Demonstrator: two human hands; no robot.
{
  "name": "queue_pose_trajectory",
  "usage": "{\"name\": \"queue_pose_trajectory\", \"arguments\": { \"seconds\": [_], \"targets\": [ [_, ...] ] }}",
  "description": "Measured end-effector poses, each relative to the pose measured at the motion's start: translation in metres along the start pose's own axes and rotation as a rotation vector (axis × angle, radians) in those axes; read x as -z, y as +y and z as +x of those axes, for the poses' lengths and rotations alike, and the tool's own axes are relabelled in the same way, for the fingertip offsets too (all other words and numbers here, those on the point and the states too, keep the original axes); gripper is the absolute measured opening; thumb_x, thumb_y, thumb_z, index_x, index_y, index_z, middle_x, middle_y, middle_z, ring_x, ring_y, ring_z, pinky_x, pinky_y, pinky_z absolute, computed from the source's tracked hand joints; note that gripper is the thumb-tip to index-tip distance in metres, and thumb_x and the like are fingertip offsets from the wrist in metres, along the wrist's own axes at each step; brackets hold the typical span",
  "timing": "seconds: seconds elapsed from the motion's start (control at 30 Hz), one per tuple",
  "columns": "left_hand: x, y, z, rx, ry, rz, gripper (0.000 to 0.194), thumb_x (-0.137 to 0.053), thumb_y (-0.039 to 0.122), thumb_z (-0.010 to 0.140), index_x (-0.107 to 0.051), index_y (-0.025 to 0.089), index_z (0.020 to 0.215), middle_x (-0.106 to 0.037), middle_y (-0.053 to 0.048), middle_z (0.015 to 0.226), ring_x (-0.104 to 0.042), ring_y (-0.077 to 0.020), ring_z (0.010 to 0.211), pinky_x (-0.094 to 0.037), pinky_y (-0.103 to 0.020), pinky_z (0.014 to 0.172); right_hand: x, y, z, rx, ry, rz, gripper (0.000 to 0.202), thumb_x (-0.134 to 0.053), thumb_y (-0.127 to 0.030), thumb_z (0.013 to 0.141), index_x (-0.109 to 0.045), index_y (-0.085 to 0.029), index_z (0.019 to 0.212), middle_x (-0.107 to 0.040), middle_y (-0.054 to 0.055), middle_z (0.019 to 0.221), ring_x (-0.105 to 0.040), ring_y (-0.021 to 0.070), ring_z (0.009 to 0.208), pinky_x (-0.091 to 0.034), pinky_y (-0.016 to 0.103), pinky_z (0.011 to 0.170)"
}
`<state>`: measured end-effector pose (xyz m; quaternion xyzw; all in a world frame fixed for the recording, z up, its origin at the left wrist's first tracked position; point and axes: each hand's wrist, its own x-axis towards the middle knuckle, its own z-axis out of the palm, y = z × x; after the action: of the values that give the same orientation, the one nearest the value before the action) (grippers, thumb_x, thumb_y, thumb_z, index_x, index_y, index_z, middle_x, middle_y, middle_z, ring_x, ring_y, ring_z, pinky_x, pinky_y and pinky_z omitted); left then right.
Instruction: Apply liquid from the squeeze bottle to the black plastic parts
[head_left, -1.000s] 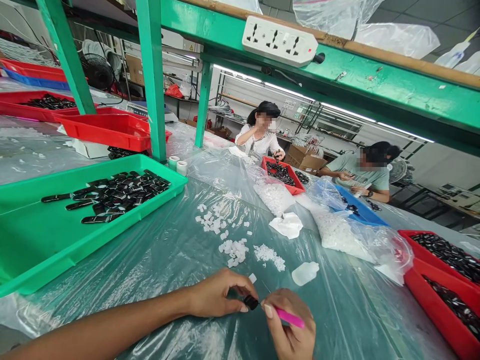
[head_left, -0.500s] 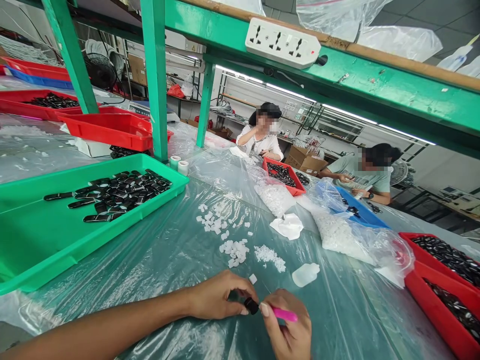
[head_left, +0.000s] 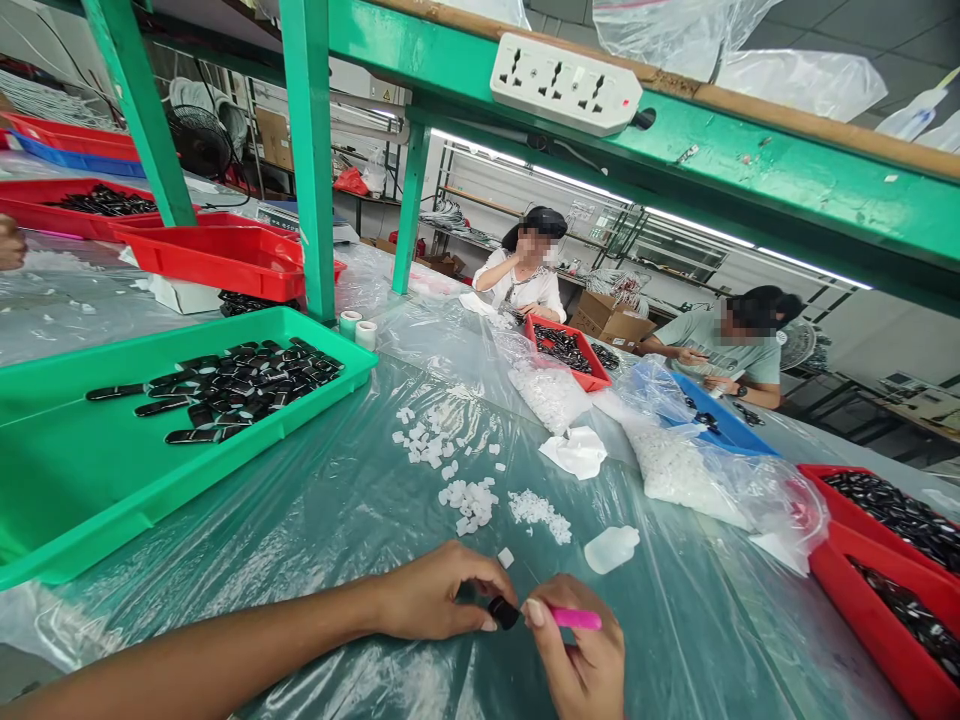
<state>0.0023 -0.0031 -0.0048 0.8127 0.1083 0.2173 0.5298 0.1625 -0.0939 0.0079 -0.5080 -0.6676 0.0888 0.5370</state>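
Between the thumb and fingers of my left hand (head_left: 442, 592) is a small black plastic piece (head_left: 503, 612), its kind not clear. My right hand (head_left: 581, 645) pinches a pink-handled tool (head_left: 576, 619) with its front end close to the black piece; the tip is too fine to make out. A single white square pad (head_left: 505, 557) lies just beyond my left fingertips. Farther out are a heap of white square pads (head_left: 469, 503), a heap of tiny clear-white bits (head_left: 540, 515) and a small translucent bottle (head_left: 611, 550) on its side.
A green tray (head_left: 142, 490) of black parts stands at left, below a red tray (head_left: 217, 262). Red trays (head_left: 847, 570) and a bag of white pieces (head_left: 682, 470) lie right. A green shelf frame (head_left: 308, 160) rises ahead; two people sit across the table.
My right hand and the pink tool have shifted slightly to the right. My left hand keeps its place with the black piece. Another person's hand has appeared at the far left edge.
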Motion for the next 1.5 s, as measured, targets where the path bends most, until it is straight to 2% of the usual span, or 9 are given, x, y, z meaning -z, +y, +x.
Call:
{"name": "queue_pose_trajectory", "arguments": {
  "seconds": [0.27,0.43,1.07,1.33,1.5],
  "targets": [
    [0.0,0.0,0.0,0.01,0.0,0.014,0.023,-0.06,0.014,0.077,-0.065,0.018,0.099,-0.068,-0.004,0.09,-0.061,-0.0165,0.079,-0.044,-0.021,0.068,0.006,0.007,-0.001,0.19,-0.11,-0.114,0.015,-0.048,-0.01,0.081,-0.053,-0.02,0.071,-0.056,0.0,0.058,-0.051,0.0132,0.052,-0.034,0.025,0.052],
    [0.001,0.001,-0.001,0.01,-0.003,-0.005,0.025,-0.06,0.013,0.077,-0.065,0.018,0.1,-0.068,-0.004,0.092,-0.061,-0.017,0.082,-0.044,-0.021,0.07,0.006,0.011,-0.003,0.175,-0.144,-0.129,0.014,-0.046,-0.011,0.083,-0.051,-0.021,0.074,-0.057,0.0,0.06,-0.051,0.0136,0.053,-0.035,0.025,0.052],
    [0.001,0.001,-0.001,0.009,-0.006,-0.02,0.028,-0.06,0.013,0.076,-0.065,0.019,0.103,-0.068,-0.005,0.094,-0.061,-0.0166,0.081,-0.043,-0.019,0.065,0.007,0.013,-0.002,0.158,-0.122,-0.098,0.016,-0.046,-0.012,0.084,-0.051,-0.02,0.071,-0.057,0.0,0.061,-0.053,0.0138,0.055,-0.037,0.025,0.053],
    [0.0,0.001,-0.001,0.023,-0.007,-0.06,0.028,-0.059,0.012,0.077,-0.065,0.018,0.103,-0.068,-0.006,0.094,-0.062,-0.0175,0.083,-0.045,-0.02,0.068,0.006,0.008,0.001,0.292,-0.134,-0.161,0.012,-0.049,-0.01,0.081,-0.051,-0.019,0.073,-0.055,-0.001,0.057,-0.048,0.0119,0.05,-0.032,0.026,0.051],
    [0.0,0.0,-0.001,0.017,-0.014,-0.045,0.03,-0.059,0.012,0.077,-0.064,0.017,0.106,-0.068,-0.007,0.097,-0.063,-0.0185,0.087,-0.046,-0.02,0.069,0.005,0.007,0.002,0.304,-0.11,-0.155,0.012,-0.048,-0.01,0.081,-0.052,-0.019,0.073,-0.055,-0.001,0.058,-0.048,0.0116,0.05,-0.033,0.025,0.051]
  ]
}}
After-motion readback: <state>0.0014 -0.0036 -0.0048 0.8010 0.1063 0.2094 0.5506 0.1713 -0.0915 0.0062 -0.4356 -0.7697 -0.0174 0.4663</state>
